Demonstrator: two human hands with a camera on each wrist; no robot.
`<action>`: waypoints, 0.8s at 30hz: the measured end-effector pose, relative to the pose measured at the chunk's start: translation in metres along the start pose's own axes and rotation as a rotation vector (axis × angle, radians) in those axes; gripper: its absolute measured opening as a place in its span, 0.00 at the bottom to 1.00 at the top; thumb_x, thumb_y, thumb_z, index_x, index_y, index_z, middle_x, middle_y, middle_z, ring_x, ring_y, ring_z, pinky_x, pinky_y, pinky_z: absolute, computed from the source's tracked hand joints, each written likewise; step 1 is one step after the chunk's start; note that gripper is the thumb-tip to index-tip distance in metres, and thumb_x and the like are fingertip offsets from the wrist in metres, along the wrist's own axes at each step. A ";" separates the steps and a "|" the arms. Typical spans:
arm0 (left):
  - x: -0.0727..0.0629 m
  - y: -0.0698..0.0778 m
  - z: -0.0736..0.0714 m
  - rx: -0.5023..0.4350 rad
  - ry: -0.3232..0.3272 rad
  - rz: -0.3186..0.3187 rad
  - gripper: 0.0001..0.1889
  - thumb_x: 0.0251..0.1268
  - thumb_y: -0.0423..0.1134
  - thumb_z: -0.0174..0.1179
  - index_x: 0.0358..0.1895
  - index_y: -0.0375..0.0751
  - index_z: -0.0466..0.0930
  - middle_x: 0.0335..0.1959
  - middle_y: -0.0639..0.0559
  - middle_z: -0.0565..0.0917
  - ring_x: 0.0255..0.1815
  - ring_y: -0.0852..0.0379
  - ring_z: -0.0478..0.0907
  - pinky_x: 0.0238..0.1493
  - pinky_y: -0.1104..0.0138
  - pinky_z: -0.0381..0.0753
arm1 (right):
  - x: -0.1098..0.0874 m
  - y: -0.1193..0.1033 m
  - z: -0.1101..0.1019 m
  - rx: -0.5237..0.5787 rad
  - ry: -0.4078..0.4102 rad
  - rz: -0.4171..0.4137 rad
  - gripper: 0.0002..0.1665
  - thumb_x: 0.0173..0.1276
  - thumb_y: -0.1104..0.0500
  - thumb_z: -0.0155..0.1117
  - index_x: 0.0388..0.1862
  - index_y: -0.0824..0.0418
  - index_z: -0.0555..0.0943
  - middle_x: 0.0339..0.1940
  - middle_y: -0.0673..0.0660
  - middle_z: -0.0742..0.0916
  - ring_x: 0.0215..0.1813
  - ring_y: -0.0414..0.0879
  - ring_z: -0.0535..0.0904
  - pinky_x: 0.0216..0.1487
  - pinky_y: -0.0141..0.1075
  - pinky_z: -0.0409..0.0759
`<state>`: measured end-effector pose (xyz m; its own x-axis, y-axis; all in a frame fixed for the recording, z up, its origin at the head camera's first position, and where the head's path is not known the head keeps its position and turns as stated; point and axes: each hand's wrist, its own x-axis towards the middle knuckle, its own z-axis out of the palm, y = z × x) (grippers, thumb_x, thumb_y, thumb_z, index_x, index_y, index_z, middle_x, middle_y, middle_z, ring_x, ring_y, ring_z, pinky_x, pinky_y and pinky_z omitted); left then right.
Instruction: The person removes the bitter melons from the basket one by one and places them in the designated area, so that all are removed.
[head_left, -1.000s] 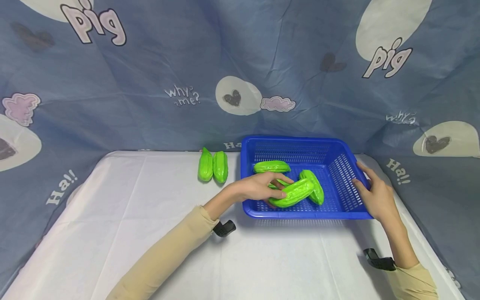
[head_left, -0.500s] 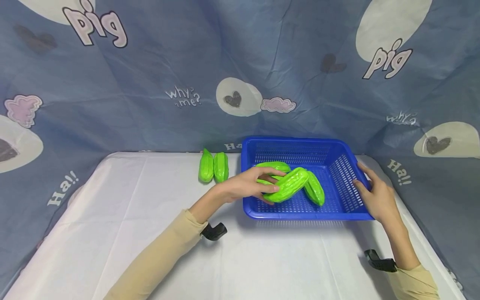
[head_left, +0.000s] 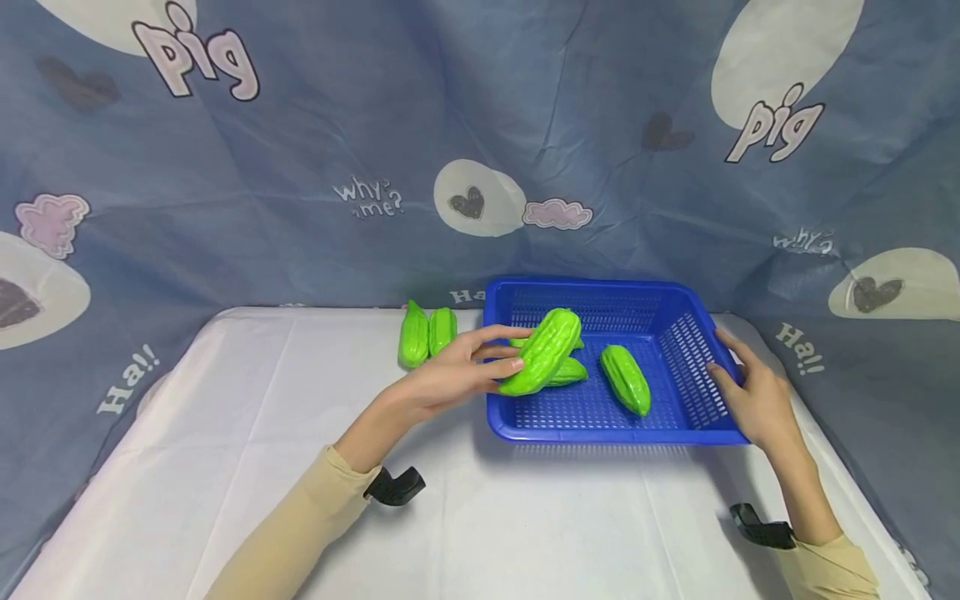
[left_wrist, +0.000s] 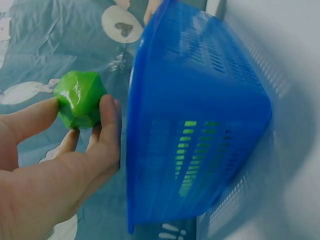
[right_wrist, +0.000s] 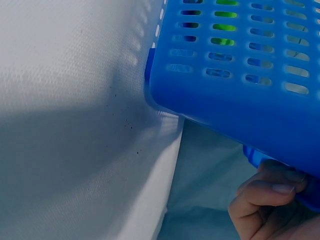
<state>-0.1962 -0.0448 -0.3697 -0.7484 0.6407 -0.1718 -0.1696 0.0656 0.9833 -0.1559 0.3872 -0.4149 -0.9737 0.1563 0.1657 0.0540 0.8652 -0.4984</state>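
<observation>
My left hand [head_left: 453,367] grips a bright green bitter melon [head_left: 546,352] between thumb and fingers, tilted above the left part of the blue basket [head_left: 600,435]. In the left wrist view the held bitter melon [left_wrist: 79,97] is seen end-on, beyond the basket's rim [left_wrist: 134,125]. One bitter melon [head_left: 626,381] lies in the middle of the basket. Another bitter melon [head_left: 568,372] and one behind it are partly covered by the held one. My right hand [head_left: 761,396] holds the basket's right rim, its fingers curled beneath the edge in the right wrist view [right_wrist: 270,195].
Two more bitter melons [head_left: 414,337] stand side by side on the white tablecloth [head_left: 300,375], left of the basket at the back. A blue printed cloth [head_left: 375,125] hangs behind and beside the table.
My left hand has lifted the bitter melon and moved it left across the basket, turning it more upright. The bitter melon in the middle now shows fully. My right hand stays on the rim.
</observation>
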 end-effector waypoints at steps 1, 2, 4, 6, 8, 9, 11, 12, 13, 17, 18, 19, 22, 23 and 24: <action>-0.003 -0.001 -0.003 -0.007 0.011 0.004 0.29 0.83 0.37 0.59 0.83 0.50 0.67 0.83 0.43 0.69 0.80 0.45 0.72 0.71 0.53 0.83 | 0.000 0.000 0.000 -0.003 -0.001 0.000 0.35 0.86 0.51 0.56 0.86 0.59 0.64 0.51 0.82 0.88 0.36 0.61 0.87 0.32 0.37 0.73; -0.007 0.000 -0.006 -0.013 0.024 0.005 0.30 0.83 0.37 0.59 0.83 0.51 0.66 0.83 0.43 0.69 0.78 0.46 0.74 0.71 0.53 0.82 | 0.001 0.000 0.000 -0.006 -0.001 -0.001 0.35 0.86 0.50 0.56 0.86 0.59 0.64 0.51 0.82 0.88 0.37 0.61 0.87 0.32 0.37 0.73; -0.013 -0.001 -0.013 -0.022 0.055 0.010 0.30 0.83 0.38 0.59 0.83 0.51 0.65 0.81 0.42 0.71 0.73 0.48 0.78 0.71 0.54 0.83 | 0.001 -0.001 0.000 -0.011 -0.001 0.000 0.36 0.86 0.50 0.56 0.86 0.58 0.64 0.51 0.82 0.88 0.38 0.61 0.87 0.33 0.37 0.73; -0.018 -0.001 -0.020 -0.035 0.089 0.019 0.31 0.83 0.37 0.59 0.84 0.51 0.64 0.79 0.40 0.73 0.68 0.52 0.81 0.69 0.56 0.84 | 0.002 -0.001 0.000 -0.014 -0.002 0.002 0.36 0.86 0.50 0.56 0.87 0.58 0.64 0.52 0.82 0.87 0.38 0.62 0.87 0.34 0.37 0.72; -0.021 -0.002 -0.027 -0.066 0.118 0.036 0.31 0.84 0.36 0.58 0.84 0.51 0.63 0.77 0.39 0.75 0.64 0.56 0.83 0.67 0.59 0.85 | 0.002 -0.001 0.000 -0.015 -0.002 0.002 0.36 0.86 0.50 0.56 0.86 0.58 0.64 0.52 0.83 0.87 0.38 0.62 0.87 0.34 0.37 0.72; -0.023 -0.002 -0.031 -0.088 0.131 0.046 0.31 0.84 0.35 0.57 0.85 0.50 0.62 0.75 0.38 0.76 0.62 0.58 0.84 0.66 0.61 0.86 | 0.002 -0.001 0.000 -0.015 -0.003 0.002 0.36 0.86 0.50 0.56 0.86 0.58 0.64 0.52 0.83 0.87 0.38 0.63 0.87 0.33 0.37 0.73; -0.026 -0.003 -0.037 -0.133 0.155 0.073 0.32 0.84 0.33 0.56 0.85 0.48 0.61 0.72 0.39 0.79 0.60 0.59 0.85 0.64 0.64 0.87 | 0.002 -0.001 0.000 -0.012 -0.002 0.001 0.35 0.86 0.50 0.56 0.86 0.58 0.64 0.52 0.83 0.87 0.38 0.63 0.88 0.33 0.37 0.73; -0.027 -0.003 -0.040 -0.149 0.165 0.081 0.32 0.84 0.33 0.56 0.86 0.47 0.59 0.72 0.38 0.79 0.60 0.60 0.85 0.63 0.65 0.87 | 0.002 -0.001 0.000 -0.011 -0.002 -0.001 0.35 0.86 0.50 0.56 0.86 0.59 0.64 0.52 0.83 0.87 0.38 0.63 0.88 0.33 0.37 0.73; -0.029 -0.004 -0.043 -0.163 0.177 0.087 0.33 0.84 0.33 0.55 0.86 0.47 0.58 0.71 0.39 0.80 0.60 0.60 0.86 0.62 0.65 0.88 | 0.002 -0.001 0.000 -0.008 -0.002 -0.002 0.35 0.86 0.50 0.56 0.86 0.59 0.64 0.52 0.83 0.87 0.37 0.63 0.88 0.32 0.37 0.73; -0.035 -0.007 -0.052 -0.188 0.225 0.094 0.34 0.84 0.32 0.55 0.87 0.46 0.56 0.62 0.48 0.85 0.58 0.60 0.87 0.59 0.65 0.90 | 0.001 0.000 0.000 0.004 -0.003 0.000 0.36 0.87 0.50 0.56 0.87 0.58 0.64 0.52 0.83 0.87 0.36 0.62 0.88 0.32 0.37 0.74; -0.036 -0.008 -0.054 -0.190 0.238 0.094 0.34 0.84 0.32 0.55 0.87 0.45 0.56 0.61 0.49 0.86 0.57 0.60 0.87 0.58 0.65 0.90 | 0.001 0.000 0.000 0.005 -0.004 0.000 0.36 0.87 0.50 0.56 0.87 0.58 0.64 0.52 0.83 0.88 0.36 0.61 0.88 0.32 0.37 0.74; -0.037 -0.009 -0.056 -0.195 0.250 0.098 0.34 0.84 0.31 0.55 0.87 0.45 0.56 0.57 0.53 0.87 0.57 0.61 0.87 0.57 0.65 0.90 | 0.001 0.000 0.000 0.006 -0.005 0.002 0.36 0.87 0.50 0.56 0.87 0.58 0.64 0.52 0.83 0.88 0.36 0.61 0.88 0.32 0.37 0.74; -0.040 -0.012 -0.062 -0.205 0.284 0.107 0.34 0.84 0.31 0.55 0.87 0.43 0.56 0.54 0.56 0.88 0.56 0.61 0.87 0.58 0.65 0.90 | 0.000 0.001 0.000 0.004 -0.006 0.003 0.36 0.87 0.50 0.56 0.87 0.58 0.64 0.52 0.83 0.88 0.37 0.62 0.89 0.32 0.37 0.74; -0.040 -0.013 -0.064 -0.206 0.295 0.107 0.34 0.84 0.32 0.56 0.87 0.43 0.55 0.54 0.56 0.88 0.56 0.61 0.87 0.59 0.65 0.90 | 0.001 0.001 0.000 0.002 -0.006 0.002 0.36 0.87 0.50 0.56 0.87 0.58 0.64 0.52 0.83 0.87 0.37 0.62 0.89 0.33 0.37 0.74; -0.041 -0.014 -0.066 -0.202 0.306 0.105 0.35 0.84 0.32 0.56 0.87 0.43 0.55 0.54 0.56 0.88 0.57 0.60 0.88 0.60 0.65 0.90 | 0.001 0.001 -0.001 0.001 -0.005 0.001 0.36 0.87 0.50 0.56 0.87 0.58 0.64 0.52 0.83 0.87 0.38 0.63 0.88 0.33 0.37 0.74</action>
<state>-0.2055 -0.1227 -0.3799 -0.9201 0.3758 -0.1105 -0.1819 -0.1600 0.9702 -0.1564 0.3882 -0.4147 -0.9748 0.1544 0.1611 0.0545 0.8649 -0.4990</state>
